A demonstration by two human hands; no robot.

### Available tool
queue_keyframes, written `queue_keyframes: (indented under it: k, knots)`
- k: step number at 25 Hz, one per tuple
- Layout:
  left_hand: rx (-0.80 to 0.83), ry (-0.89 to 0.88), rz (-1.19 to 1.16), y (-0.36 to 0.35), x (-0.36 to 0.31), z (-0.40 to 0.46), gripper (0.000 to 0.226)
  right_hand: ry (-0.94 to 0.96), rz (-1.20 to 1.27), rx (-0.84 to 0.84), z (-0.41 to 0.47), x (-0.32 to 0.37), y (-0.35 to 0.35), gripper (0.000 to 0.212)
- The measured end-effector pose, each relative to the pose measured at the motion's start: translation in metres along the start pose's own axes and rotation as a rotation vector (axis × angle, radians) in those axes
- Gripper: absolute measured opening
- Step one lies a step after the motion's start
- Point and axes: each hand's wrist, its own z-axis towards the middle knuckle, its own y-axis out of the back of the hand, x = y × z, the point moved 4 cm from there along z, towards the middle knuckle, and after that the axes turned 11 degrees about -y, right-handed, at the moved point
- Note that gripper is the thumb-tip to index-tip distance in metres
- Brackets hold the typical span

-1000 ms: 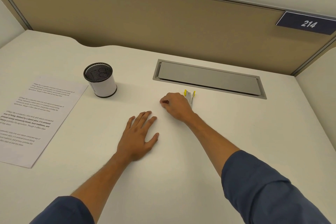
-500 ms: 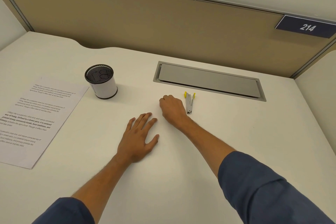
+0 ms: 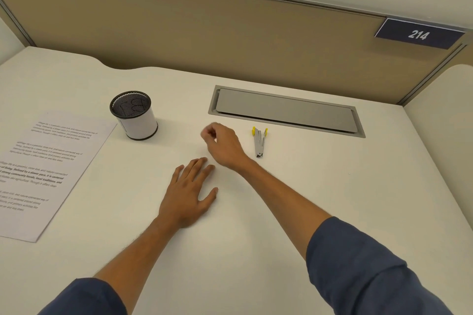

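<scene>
My left hand (image 3: pixel 188 195) lies flat on the white desk (image 3: pixel 332 199) with its fingers straight. My right hand (image 3: pixel 225 147) hovers just beyond it, fingers curled and thumb and forefinger pinched together. What they pinch is too small to make out. A metal staple remover (image 3: pixel 259 142) with yellow tabs lies on the desk just right of my right hand, apart from it. A round mesh cup (image 3: pixel 134 115) with a white wrap stands to the left, with dark shapes inside.
A printed sheet of paper (image 3: pixel 43 171) lies at the left edge of the desk. A grey cable hatch (image 3: pixel 284 110) is set into the desk at the back. A tan partition (image 3: pixel 230 28) with a "214" sign (image 3: pixel 418 34) closes off the far side.
My right hand has drawn away from the staple remover and moved left and up off the desk, still pinched. The left hand has stayed flat in place.
</scene>
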Motion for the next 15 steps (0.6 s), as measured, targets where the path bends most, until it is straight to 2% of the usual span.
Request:
queue_keyframes:
  k: [2,5,11,15]
  knots:
    - [0.002,0.002,-0.007,0.001,0.0,0.0,0.063,0.019,0.18,0.0,0.016,0.039,-0.007,0.016]
    - [-0.001,0.007,-0.014,0.002,-0.001,0.0,0.062,0.091,0.196,0.003,0.043,0.098,-0.025,0.014]
    - [0.057,0.02,-0.043,0.004,-0.003,0.001,0.073,0.227,-0.269,0.0,0.074,0.149,-0.067,0.009]
    - [0.061,0.029,-0.051,0.006,-0.004,0.001,0.087,0.302,-0.418,-0.036,0.079,0.155,-0.077,0.015]
